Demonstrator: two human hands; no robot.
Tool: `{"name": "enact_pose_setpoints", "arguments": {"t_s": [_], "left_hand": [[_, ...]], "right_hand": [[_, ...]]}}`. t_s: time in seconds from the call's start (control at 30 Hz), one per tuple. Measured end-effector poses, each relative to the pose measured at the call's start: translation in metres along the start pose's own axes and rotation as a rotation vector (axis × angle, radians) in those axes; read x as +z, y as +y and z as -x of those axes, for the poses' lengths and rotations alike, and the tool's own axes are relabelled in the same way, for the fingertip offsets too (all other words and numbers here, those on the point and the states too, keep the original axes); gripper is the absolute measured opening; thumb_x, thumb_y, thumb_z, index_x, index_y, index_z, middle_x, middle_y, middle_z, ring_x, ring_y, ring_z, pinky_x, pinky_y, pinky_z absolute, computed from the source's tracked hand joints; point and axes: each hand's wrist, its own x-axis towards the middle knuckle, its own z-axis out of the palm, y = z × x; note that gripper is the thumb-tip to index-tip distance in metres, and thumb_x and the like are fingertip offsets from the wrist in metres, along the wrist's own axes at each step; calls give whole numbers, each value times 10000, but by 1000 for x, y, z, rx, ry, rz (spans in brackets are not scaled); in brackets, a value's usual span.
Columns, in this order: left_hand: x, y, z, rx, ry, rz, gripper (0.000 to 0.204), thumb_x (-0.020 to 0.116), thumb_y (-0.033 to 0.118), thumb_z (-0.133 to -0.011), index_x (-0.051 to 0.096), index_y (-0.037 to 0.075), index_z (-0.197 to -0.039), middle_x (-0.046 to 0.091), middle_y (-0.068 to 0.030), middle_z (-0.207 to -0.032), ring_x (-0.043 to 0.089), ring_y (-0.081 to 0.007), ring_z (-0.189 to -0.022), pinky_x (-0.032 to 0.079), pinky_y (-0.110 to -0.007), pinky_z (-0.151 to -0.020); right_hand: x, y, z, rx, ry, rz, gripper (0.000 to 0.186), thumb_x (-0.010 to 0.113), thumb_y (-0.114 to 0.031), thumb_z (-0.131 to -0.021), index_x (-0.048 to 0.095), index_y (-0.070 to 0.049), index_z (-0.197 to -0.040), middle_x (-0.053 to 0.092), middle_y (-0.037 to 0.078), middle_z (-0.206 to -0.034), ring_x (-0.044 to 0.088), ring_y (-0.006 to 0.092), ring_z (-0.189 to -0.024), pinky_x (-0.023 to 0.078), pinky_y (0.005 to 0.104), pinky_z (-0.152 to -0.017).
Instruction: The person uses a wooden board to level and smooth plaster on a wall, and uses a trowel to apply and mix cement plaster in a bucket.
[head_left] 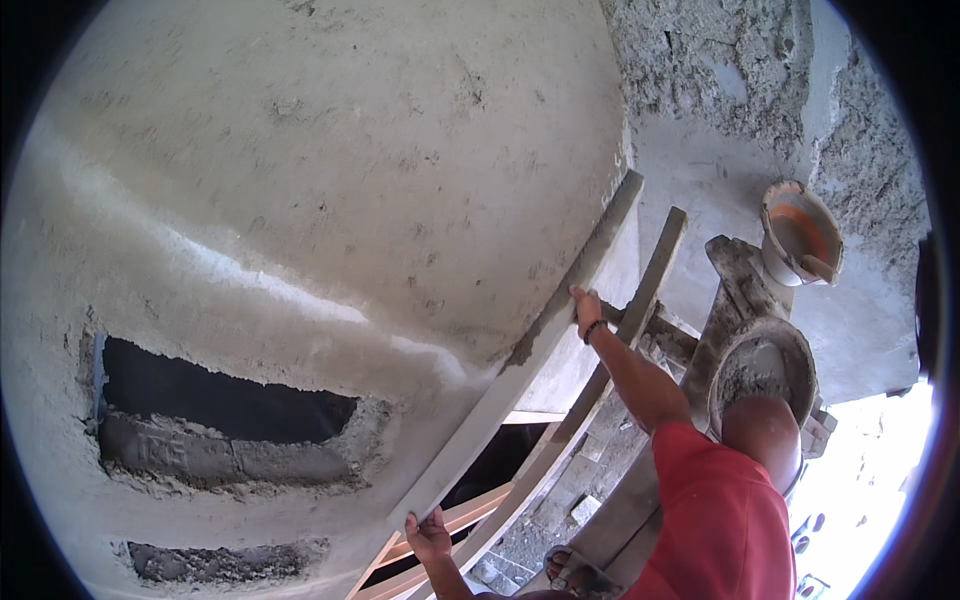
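Against the edge of the plastered wall (420,180) lies a long, straight, mortar-stained board (480,415), slanting from upper right to lower left. My left hand (428,535) is closed on its lower end, the thumb showing at the edge. Farther up, my right hand (588,312), with a dark band at the wrist, grips the same board around its outer edge. Most fingers of both hands are partly hidden. Wet-looking dark mortar clings to the board's wall-side edge above its middle.
A second wooden length (655,265) runs beside the board. Right stand a mortar-filled tub (718,385) and a bucket (770,255) on planks (725,290). Two rough-edged openings (230,400) cut the wall. Wooden bars (480,510) cross a dark gap. My sandalled foot (562,568) is below.
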Motion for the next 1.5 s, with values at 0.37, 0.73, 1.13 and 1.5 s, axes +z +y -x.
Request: {"name": "enact_pose_setpoints", "arguments": {"t_s": [0.37, 0.73, 1.13, 1.5], "left_hand": [[56, 54, 38, 113, -10, 43, 375, 644, 260, -823, 507, 65, -1113, 558, -118, -1144, 584, -246, -1008, 529, -390, -854], [75, 104, 55, 162, -11, 31, 397, 662, 311, -801, 533, 80, -1097, 597, -74, -1080, 605, -224, -937, 559, -343, -744], [66, 136, 61, 216, -70, 176, 414, 677, 292, -801, 520, 79, -1118, 597, -81, -1094, 606, -212, -957, 564, -329, -760], [8, 207, 68, 332, -113, 243, 415, 676, 275, -812, 523, 47, -1122, 598, -73, -1111, 611, -203, -970, 553, -318, -798]], "right_hand": [[55, -118, 70, -134, -148, 4, 428, 622, -268, -799, 453, 2, -1085, 588, 126, -923, 587, 222, -739, 484, 382, -559], [92, -183, 115, -232, -193, 77, 349, 616, -294, -803, 507, -22, -992, 602, 94, -840, 599, 193, -691, 461, 337, -498], [171, -271, 205, -534, -336, 120, 534, 643, -317, -782, 389, 64, -1056, 538, 108, -793, 532, 167, -618, 431, 309, -462], [231, -268, 300, -809, -295, 219, 433, 653, -318, -792, 475, 25, -987, 574, 99, -820, 568, 154, -627, 447, 284, -448]]}}
